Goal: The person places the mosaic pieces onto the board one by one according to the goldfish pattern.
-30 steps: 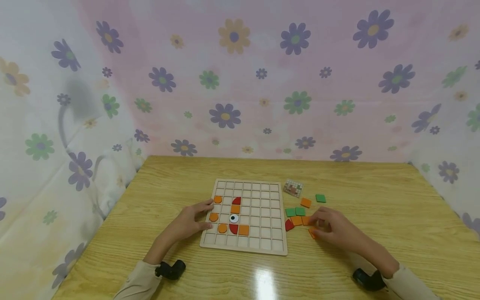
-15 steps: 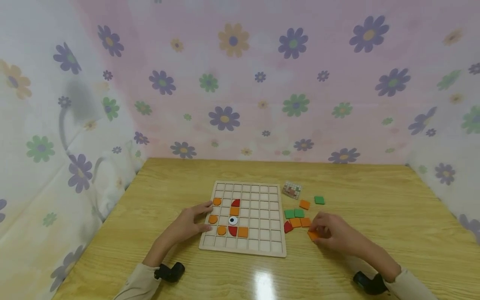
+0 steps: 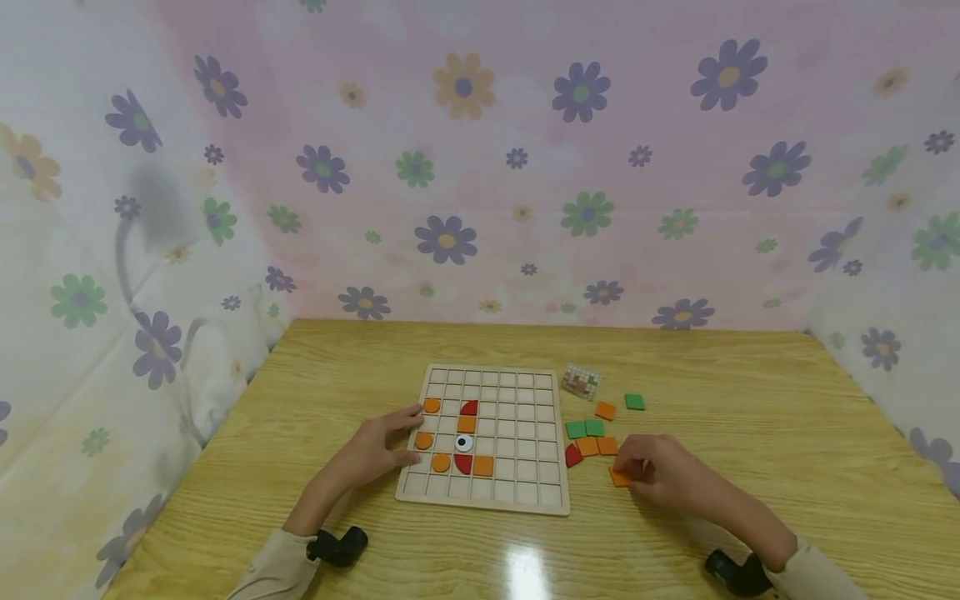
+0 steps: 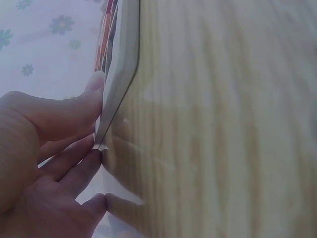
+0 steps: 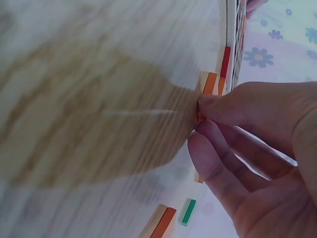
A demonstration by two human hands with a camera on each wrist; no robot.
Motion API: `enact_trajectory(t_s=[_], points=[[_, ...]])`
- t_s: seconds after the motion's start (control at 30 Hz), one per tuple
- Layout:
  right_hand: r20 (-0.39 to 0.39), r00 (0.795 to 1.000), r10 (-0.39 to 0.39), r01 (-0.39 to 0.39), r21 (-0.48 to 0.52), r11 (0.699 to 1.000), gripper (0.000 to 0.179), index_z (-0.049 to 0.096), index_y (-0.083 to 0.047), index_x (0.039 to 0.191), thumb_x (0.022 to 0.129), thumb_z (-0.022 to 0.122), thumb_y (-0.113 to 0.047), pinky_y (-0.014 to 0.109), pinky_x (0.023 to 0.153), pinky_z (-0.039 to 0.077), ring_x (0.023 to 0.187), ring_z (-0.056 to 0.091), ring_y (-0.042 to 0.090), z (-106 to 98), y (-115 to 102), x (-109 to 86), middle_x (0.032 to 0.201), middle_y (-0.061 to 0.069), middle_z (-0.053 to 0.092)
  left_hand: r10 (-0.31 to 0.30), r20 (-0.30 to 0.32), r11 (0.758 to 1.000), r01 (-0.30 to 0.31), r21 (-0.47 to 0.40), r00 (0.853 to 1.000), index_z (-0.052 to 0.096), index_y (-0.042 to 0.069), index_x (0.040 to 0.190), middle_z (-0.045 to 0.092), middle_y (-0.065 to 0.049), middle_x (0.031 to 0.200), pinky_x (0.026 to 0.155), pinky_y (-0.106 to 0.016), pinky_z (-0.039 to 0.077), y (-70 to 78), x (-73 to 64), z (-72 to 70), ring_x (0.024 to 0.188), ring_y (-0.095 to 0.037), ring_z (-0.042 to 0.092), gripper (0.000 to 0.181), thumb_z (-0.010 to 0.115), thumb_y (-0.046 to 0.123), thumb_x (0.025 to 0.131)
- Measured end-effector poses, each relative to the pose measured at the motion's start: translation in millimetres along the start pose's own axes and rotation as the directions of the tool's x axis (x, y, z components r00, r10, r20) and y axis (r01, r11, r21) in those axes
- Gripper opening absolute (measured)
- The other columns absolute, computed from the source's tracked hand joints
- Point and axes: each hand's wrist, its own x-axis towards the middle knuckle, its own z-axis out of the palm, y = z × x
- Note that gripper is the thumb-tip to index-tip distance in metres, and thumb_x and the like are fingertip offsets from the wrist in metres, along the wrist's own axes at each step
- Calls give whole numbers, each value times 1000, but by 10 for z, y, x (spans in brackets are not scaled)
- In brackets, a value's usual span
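Note:
In the head view, my left hand (image 3: 367,450) rests on the left rim of a wooden grid board (image 3: 525,504). Its thumb and fingertips are spread along the edge, touching it. Set in the grid are orange discs (image 3: 432,406), orange squares (image 3: 483,466), red quarter-circles (image 3: 468,407) and a white eye piece (image 3: 464,443). To the right of the board my right hand (image 3: 663,471) pinches an orange square tile (image 3: 618,477) low over the table between thumb and fingers. In the right wrist view, the fingertips (image 5: 200,144) hide most of that tile.
Loose green tiles (image 3: 576,430), orange tiles (image 3: 587,447) and a red quarter-circle tile (image 3: 573,454) lie between the board and my right hand. A small pattern card (image 3: 582,381) sits by the board's upper right corner. Flowered cloth (image 3: 517,208) hangs behind the table.
My right hand has drawn the orange square tile slightly toward the table's front, apart from the other orange tiles. My left hand stays at the board's edge. The head view tilts up slightly.

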Motion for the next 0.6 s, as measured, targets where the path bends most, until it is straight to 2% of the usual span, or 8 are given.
enact_trajectory(t_s=[0.23,0.6], points=[[-10,1000,-15,15,-43,999,25,69,-11,87,72,71,9,20,50,45,62,48,2,8,-35,44,81,-6,58,0,4,1000,0,1,1000,53,3,135,39,-8,148,106,-50,30,-15,-7,-1,137,-32,28,56,73,12,83],[-55,997,-46,45,-18,999,26,66,-13,84,71,66,10,20,51,47,64,49,2,22,-80,87,79,-7,56,8,12,1000,-8,-12,1000,52,3,136,38,-7,148,107,-50,30,-30,2,-6,138,-32,27,57,73,14,84]])
